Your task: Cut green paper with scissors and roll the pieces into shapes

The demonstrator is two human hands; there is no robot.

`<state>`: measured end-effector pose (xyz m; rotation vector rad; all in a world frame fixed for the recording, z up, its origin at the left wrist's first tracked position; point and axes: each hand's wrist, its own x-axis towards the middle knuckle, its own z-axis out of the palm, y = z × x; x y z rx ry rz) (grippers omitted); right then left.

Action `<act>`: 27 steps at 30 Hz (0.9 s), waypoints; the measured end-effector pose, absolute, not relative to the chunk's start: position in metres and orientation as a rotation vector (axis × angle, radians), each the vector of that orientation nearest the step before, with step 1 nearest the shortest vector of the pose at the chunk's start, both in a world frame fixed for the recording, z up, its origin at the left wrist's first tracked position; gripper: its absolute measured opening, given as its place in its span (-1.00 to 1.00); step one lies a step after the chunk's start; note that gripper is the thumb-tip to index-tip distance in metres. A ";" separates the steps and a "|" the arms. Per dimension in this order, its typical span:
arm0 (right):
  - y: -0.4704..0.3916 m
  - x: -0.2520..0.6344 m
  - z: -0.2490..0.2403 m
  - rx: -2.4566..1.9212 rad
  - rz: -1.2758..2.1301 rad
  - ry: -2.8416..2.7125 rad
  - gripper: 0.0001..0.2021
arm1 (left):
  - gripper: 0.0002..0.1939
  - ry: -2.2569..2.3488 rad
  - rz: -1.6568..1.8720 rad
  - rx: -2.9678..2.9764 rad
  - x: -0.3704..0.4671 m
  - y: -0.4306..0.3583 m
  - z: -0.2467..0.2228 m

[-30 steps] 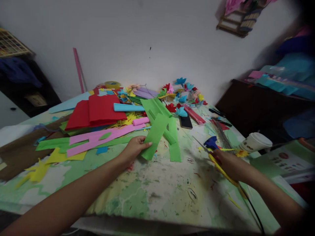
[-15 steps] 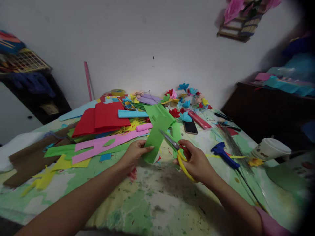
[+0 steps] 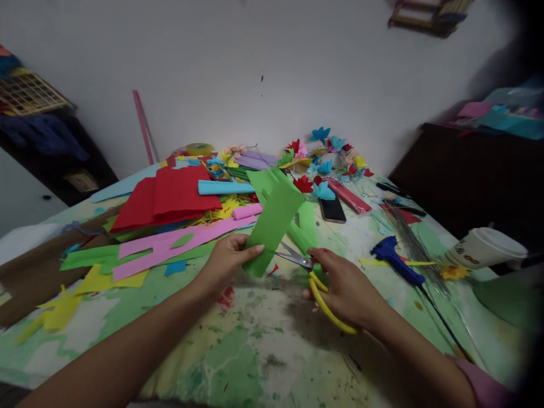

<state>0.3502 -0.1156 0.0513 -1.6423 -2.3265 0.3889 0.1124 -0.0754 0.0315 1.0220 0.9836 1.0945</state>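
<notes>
My left hand (image 3: pixel 232 258) pinches the lower end of a green paper strip (image 3: pixel 276 221), thumb on top, and the strip slants up to the right. In my right hand (image 3: pixel 340 280) are yellow-handled scissors (image 3: pixel 325 303), their blades parted and pointing left at the strip's lower right edge. Whether the blades touch the paper I cannot tell. Behind the scissors lies more green paper (image 3: pixel 306 221) on the table. A pink paper piece with cut-out openings (image 3: pixel 159 249) lies left of my left hand.
Red paper (image 3: pixel 178 195), a light blue roll (image 3: pixel 225 187) and paper flowers (image 3: pixel 325 191) crowd the far side. A phone (image 3: pixel 334 209) lies behind the scissors. On the right are a blue glue gun (image 3: pixel 397 260) with its cord, thin wires (image 3: pixel 414 241) and a lidded cup (image 3: pixel 484 247).
The scissors have opened wider and swung down, their blades now pointing left near the strip's lower part. The green strip is tilted further right. The whole view has shifted slightly.
</notes>
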 end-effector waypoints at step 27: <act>-0.124 0.342 0.050 -1.578 0.577 -2.281 -0.47 | -0.73 1.048 0.936 1.140 0.113 -0.074 0.022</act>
